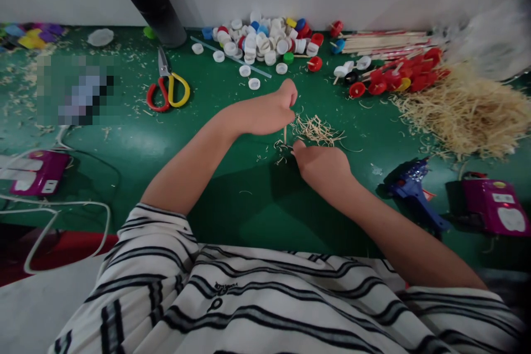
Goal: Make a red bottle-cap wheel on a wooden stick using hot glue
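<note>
1. Protruding from the left hand point(274, 113), a thin pale stick point(285, 134) is held just above the green table point(249, 215), with its near end beside the fingertips of the right hand point(321, 163).
2. The left hand is closed, the stick being gripped under its curled fingers. The right hand is also curled, its fingertips brought together at that end; a small dark edge is glimpsed there, but whether a tool is pinched cannot be told.
3. Beside both hands, fine curled shavings point(317, 130) are gathered in a loose pile, so the step in hand is judged to be close work on the end of the stick. For any further move, a steady grip and fingers kept out of line with that edge would be called for.
4. Farther out, loose bottle caps point(262, 41) are heaped near the wall, and red caps fixed on sticks point(392, 78) are laid to the right, next to a large tangle of pale strands point(477, 113).
5. Scissors point(171, 88) are set down to the left; a blue glue gun point(415, 182) is placed to the right, near a magenta power box point(495, 207).
</note>
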The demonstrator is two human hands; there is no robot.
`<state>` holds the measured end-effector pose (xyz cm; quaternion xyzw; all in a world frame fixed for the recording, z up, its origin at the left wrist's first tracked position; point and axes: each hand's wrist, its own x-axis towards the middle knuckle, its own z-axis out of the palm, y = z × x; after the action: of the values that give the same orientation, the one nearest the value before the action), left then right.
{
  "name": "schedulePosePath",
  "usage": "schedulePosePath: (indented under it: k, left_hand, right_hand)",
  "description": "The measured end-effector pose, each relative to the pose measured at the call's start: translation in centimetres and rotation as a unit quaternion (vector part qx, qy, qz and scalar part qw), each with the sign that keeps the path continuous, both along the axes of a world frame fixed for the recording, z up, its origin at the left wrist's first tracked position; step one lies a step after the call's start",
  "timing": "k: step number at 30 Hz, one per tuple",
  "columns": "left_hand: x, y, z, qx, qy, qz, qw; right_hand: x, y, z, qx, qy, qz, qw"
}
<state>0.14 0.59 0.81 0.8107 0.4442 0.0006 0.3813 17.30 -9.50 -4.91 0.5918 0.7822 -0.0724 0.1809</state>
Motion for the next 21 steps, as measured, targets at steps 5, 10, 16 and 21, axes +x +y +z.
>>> schedulePosePath:
  k: [5,10,16,21]
  left_hand:
    - [0.0,0.1,-0.2,-0.012,-0.011,0.006,1.000]
    - [0.1,-0.3,-0.3,0.008,-0.011,-0.001,1.000]
    - [0.7,-2.0,-0.2,0.045,-0.017,-0.002,0.999]
    - [1.6,-2.9,-0.3,0.076,-0.015,0.005,0.997]
  right_hand:
    - [0.3,0.2,0.2,-0.017,-0.009,-0.003,1.000]
    - [0.5,0.2,0.4,-0.034,-0.009,-0.016,0.999]
    - [0.6,-0.1,1.0,-0.071,-0.018,-0.048,0.996]
    - [0.7,-0.3,0.8,-0.074,-0.026,-0.054,0.995]
